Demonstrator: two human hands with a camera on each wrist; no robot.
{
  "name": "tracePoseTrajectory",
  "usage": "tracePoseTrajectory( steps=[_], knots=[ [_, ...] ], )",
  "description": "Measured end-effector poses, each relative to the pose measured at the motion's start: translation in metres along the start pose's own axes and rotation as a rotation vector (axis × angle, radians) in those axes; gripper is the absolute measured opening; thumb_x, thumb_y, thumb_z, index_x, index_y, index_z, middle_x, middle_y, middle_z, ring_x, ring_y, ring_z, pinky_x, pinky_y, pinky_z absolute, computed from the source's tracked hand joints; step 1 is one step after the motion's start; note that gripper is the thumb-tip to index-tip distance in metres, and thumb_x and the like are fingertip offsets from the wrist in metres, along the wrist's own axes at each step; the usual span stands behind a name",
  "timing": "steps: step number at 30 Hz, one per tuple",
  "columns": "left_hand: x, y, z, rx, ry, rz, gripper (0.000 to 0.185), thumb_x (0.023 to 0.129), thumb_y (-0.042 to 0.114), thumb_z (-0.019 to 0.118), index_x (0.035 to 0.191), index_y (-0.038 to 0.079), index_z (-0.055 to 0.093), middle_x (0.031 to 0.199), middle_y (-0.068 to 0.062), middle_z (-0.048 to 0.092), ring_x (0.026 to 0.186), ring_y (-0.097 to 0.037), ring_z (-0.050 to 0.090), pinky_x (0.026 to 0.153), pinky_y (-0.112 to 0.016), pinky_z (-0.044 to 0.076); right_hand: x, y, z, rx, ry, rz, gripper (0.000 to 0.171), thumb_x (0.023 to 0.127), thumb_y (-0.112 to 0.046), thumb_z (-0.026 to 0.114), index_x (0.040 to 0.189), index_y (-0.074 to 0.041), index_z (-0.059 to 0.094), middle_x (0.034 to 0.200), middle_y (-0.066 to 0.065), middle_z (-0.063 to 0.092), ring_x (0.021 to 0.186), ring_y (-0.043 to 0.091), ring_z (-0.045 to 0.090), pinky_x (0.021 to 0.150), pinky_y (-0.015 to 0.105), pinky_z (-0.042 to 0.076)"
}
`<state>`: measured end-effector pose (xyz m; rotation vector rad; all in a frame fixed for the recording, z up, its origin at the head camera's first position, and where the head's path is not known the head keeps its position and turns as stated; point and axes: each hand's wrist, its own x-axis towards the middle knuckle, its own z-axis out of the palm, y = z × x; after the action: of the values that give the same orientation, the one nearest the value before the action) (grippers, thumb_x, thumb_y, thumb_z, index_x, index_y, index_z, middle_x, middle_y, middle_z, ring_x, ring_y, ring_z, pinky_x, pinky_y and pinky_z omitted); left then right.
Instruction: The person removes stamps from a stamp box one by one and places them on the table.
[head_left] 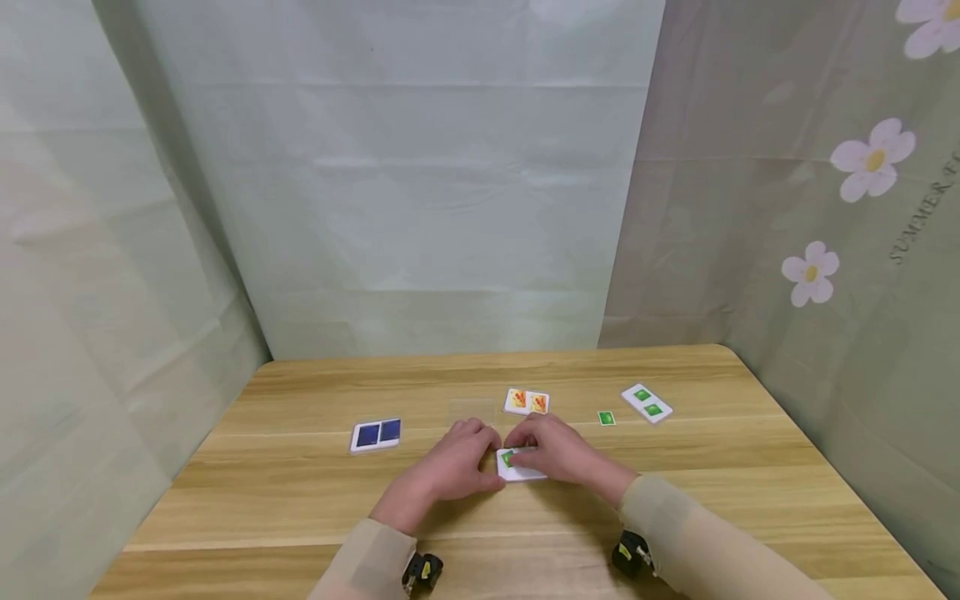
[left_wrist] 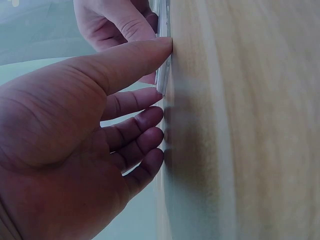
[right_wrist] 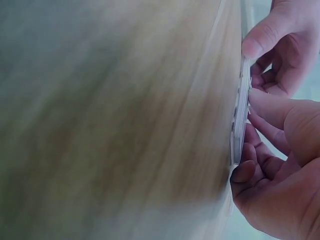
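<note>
A white card (head_left: 525, 473) with a green square on it lies flat on the wooden table (head_left: 300, 500), near the middle. My left hand (head_left: 480, 458) is at its left end, with the thumb (left_wrist: 150, 50) at the card's edge (left_wrist: 163, 75) and the curled fingers just beside it. My right hand (head_left: 528, 446) covers the card's far right part. Its thumb (right_wrist: 272, 107) and a fingertip (right_wrist: 242, 172) pinch the thin card edge (right_wrist: 240, 115). The hands hide most of the card's face.
On the table lie a card with two blue squares (head_left: 376, 434) at the left, a card with orange pictures (head_left: 527, 402) just beyond the hands, a small green tile (head_left: 607, 418) and a card with two green squares (head_left: 647, 402) at the right. Pale curtains hang close behind.
</note>
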<state>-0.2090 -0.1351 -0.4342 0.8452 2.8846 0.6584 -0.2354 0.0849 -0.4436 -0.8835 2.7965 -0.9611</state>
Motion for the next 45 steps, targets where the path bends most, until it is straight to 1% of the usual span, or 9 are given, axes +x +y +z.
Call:
tracePoseTrajectory(
  steps=[4,7,10,13,23,26,34,41,45],
  knots=[
    [-0.001,0.000,0.000,-0.009,-0.001,0.001,0.047,0.090,0.026,0.094,0.124,0.004,0.072,0.125,-0.008,0.063,0.118,-0.028,0.054,0.105,-0.050,0.052,0.001,0.000,0.001,0.006,0.012,0.000,0.011,0.098,-0.009,0.084,0.108,-0.011,0.084,0.091,-0.009,0.071,0.087,0.011,0.058,0.079,0.032,0.048],
    [0.000,-0.001,0.000,-0.016,-0.004,-0.009,0.046,0.090,0.027,0.094,0.124,0.005,0.072,0.126,-0.008,0.063,0.118,-0.027,0.054,0.105,-0.049,0.052,0.001,0.000,0.002,0.020,0.032,0.035,0.007,0.098,-0.008,0.084,0.102,-0.014,0.081,0.089,-0.010,0.068,0.084,0.009,0.057,0.077,0.031,0.048],
    [0.000,-0.002,0.001,-0.018,-0.004,-0.019,0.045,0.091,0.027,0.093,0.124,0.006,0.072,0.127,-0.008,0.063,0.118,-0.027,0.053,0.105,-0.049,0.052,0.001,0.001,0.002,0.052,0.051,0.090,0.011,0.099,-0.007,0.083,0.096,-0.016,0.077,0.088,-0.009,0.066,0.083,0.010,0.057,0.076,0.031,0.048],
    [0.001,-0.003,0.002,-0.010,-0.004,-0.023,0.045,0.091,0.028,0.093,0.124,0.006,0.072,0.128,-0.008,0.063,0.118,-0.027,0.054,0.106,-0.049,0.052,0.001,0.002,0.000,0.084,0.064,0.119,0.012,0.100,-0.006,0.081,0.095,-0.015,0.075,0.088,-0.008,0.065,0.083,0.013,0.057,0.075,0.030,0.048],
    [0.001,-0.004,0.002,-0.005,0.001,-0.022,0.048,0.091,0.029,0.093,0.125,0.005,0.071,0.125,-0.007,0.062,0.115,-0.026,0.053,0.102,-0.047,0.052,-0.010,0.018,-0.027,0.187,0.123,0.119,0.010,0.102,-0.005,0.079,0.096,-0.011,0.074,0.088,-0.003,0.066,0.081,0.014,0.058,0.071,0.027,0.049],
    [0.001,-0.005,0.002,-0.003,0.008,-0.019,0.048,0.090,0.028,0.094,0.125,0.005,0.071,0.124,-0.007,0.063,0.114,-0.026,0.053,0.102,-0.047,0.052,-0.013,0.027,-0.037,0.182,0.143,0.139,0.009,0.102,-0.005,0.078,0.097,-0.010,0.074,0.089,-0.003,0.067,0.082,0.015,0.058,0.072,0.028,0.049],
    [-0.001,-0.004,0.003,0.006,0.012,-0.022,0.049,0.089,0.029,0.095,0.125,0.005,0.071,0.124,-0.006,0.063,0.113,-0.025,0.052,0.100,-0.045,0.052,-0.019,0.051,-0.063,0.095,0.177,0.203,0.004,0.103,-0.008,0.078,0.100,-0.010,0.075,0.093,-0.002,0.069,0.087,0.017,0.060,0.080,0.036,0.053],
    [0.000,-0.005,0.004,0.002,0.013,-0.021,0.048,0.090,0.029,0.094,0.125,0.006,0.071,0.124,-0.006,0.062,0.113,-0.025,0.052,0.100,-0.045,0.052,-0.025,0.064,-0.079,0.068,0.205,0.225,0.004,0.104,-0.009,0.078,0.100,-0.008,0.076,0.094,0.001,0.071,0.086,0.019,0.060,0.076,0.037,0.053],
    [0.000,-0.006,0.004,0.003,0.012,-0.023,0.048,0.090,0.029,0.094,0.125,0.007,0.071,0.125,-0.006,0.062,0.114,-0.025,0.052,0.101,-0.045,0.052,-0.031,0.071,-0.086,0.059,0.209,0.240,0.004,0.104,-0.009,0.077,0.100,-0.008,0.075,0.095,0.001,0.072,0.087,0.019,0.061,0.079,0.038,0.053]
  ],
)
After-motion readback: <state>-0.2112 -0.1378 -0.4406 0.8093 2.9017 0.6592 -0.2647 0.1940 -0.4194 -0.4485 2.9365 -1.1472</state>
